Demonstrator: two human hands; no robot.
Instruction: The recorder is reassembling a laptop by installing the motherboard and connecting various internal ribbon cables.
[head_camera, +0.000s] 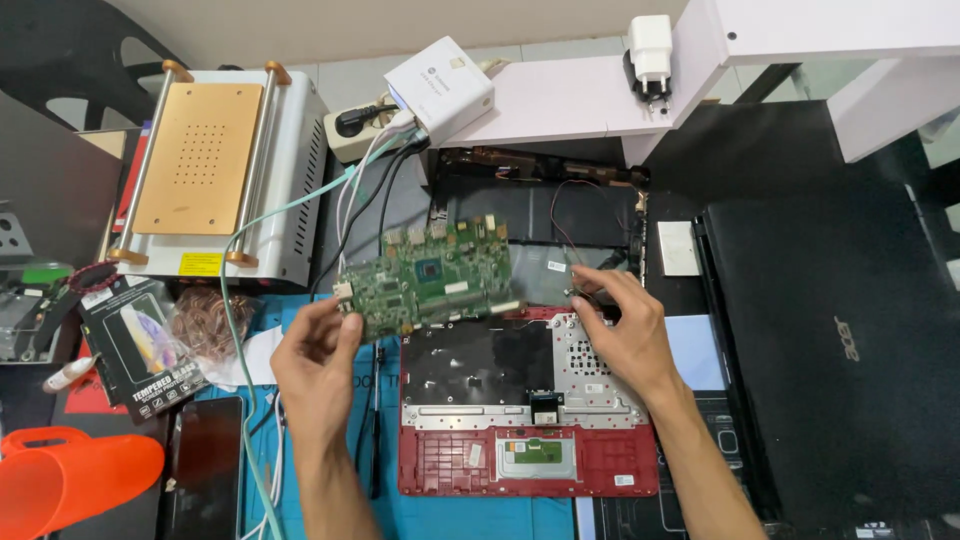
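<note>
Both forearms reach up from the bottom edge; left hand (318, 368) pinches the left edge of a green laptop motherboard (428, 277), thumb on top, board lifted and tilted above the open red laptop base (528, 462); right hand (622, 335) rests at the base's upper right corner, fingers curled over thin wires, grip on them too small to tell; black screwdriver (375, 420) lies on the blue mat just left of the base; closed black laptop (830, 340) at far right of the surface; screen separator machine (215, 170) upper left; orange funnel (70, 475) lower left, beside a dark phone (205, 470).
</note>
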